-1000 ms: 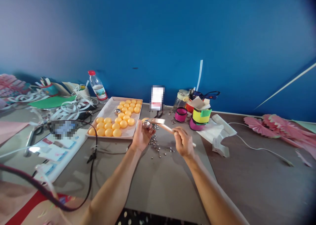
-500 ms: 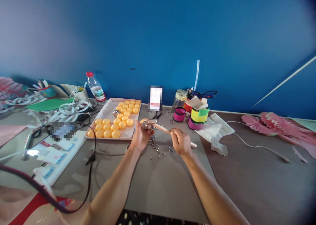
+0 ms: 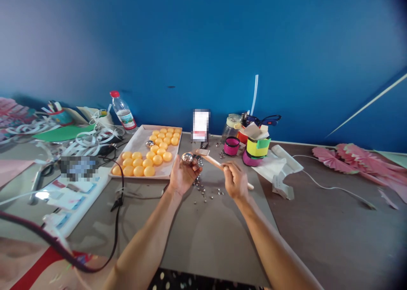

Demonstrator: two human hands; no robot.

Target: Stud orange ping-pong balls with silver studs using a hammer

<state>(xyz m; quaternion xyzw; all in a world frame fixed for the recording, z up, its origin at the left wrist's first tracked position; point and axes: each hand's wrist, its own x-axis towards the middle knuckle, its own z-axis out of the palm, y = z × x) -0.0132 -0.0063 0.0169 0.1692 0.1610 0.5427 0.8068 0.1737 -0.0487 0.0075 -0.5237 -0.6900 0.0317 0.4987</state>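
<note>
My left hand (image 3: 182, 175) is closed around a ball covered in shiny silver studs (image 3: 187, 158), held just above the table. My right hand (image 3: 235, 179) grips a wooden-handled brush (image 3: 213, 161), its flat head pointing left and nearly touching the ball. Loose silver studs (image 3: 203, 190) lie scattered on the grey mat below both hands. A pink tray (image 3: 140, 140) with several orange balls and one silver-covered ball (image 3: 149, 143) sits just left of my left hand.
Rolls of coloured tape (image 3: 258, 148), a glass jar (image 3: 231, 126) and a glue gun (image 3: 281, 182) with its white cable stand to the right. A water bottle (image 3: 123, 110), paper strips, a power strip (image 3: 68, 199) and black cables fill the left side. Pink paper fans (image 3: 356, 160) lie far right.
The left hand has turned the studded ball upward a little, and the right hand with the brush has shifted slightly right and up. The view moved slightly.
</note>
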